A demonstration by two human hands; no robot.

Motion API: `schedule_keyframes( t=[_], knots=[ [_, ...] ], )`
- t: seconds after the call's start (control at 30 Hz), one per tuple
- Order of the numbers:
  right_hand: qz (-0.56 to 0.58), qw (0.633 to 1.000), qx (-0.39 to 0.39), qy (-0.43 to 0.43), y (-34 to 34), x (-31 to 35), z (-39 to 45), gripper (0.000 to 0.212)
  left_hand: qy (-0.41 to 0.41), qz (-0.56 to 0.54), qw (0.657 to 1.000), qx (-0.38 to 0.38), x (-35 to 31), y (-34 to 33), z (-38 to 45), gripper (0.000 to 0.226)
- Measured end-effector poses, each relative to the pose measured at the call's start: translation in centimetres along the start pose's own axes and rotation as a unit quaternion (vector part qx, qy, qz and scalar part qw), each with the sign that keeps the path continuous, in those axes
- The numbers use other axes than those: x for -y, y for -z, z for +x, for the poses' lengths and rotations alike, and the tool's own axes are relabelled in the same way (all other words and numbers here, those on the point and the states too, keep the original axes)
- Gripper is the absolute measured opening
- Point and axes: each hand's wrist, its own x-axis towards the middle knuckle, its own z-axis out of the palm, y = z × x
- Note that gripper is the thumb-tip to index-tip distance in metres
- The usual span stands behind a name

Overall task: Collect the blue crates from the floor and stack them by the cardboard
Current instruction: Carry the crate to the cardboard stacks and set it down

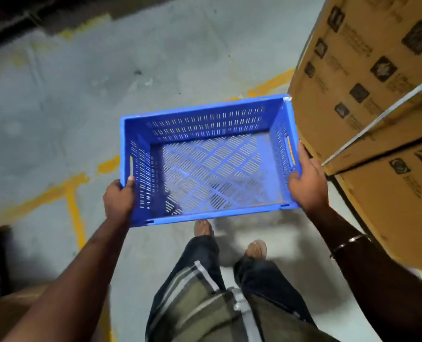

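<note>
While both hands grip it, slotted plastic blue crate (pixel 212 166), seemingly empty.

Pretty dim overall, floor (pixel 180 58) brightest in the middle, dark top-left corner, motion blur on the boxes (pixel 367 77), fisheye warp at edges.

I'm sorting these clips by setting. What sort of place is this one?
Probably a warehouse or stockroom: stacked printed cardboard cartons stand at right, the grey concrete floor carries worn yellow painted lines, and both hands carry an empty blue crate.
</note>
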Motion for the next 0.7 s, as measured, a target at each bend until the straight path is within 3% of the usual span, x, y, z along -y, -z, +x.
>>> schedule_keyframes(
  t=[0.33, 0.47, 0.7],
  knots=[
    [-0.028, 0.994, 0.067, 0.084, -6.4, 17.2, 6.7, 0.079, 0.100, -0.076, 0.991, -0.043, 4.3, 8.2, 10.1, 0.054],
    [-0.033, 0.991, 0.100, 0.087, -10.0, 25.5, 8.7, 0.079, 0.120, -0.090, 0.987, -0.061, 5.5, 13.3, 14.6, 0.050],
    [-0.033, 0.979, 0.113, 0.168, -16.2, 39.7, 13.6, 0.081, 0.136, -0.096, 0.979, -0.114, 6.2, 21.4, 23.9, 0.043]
  ],
)
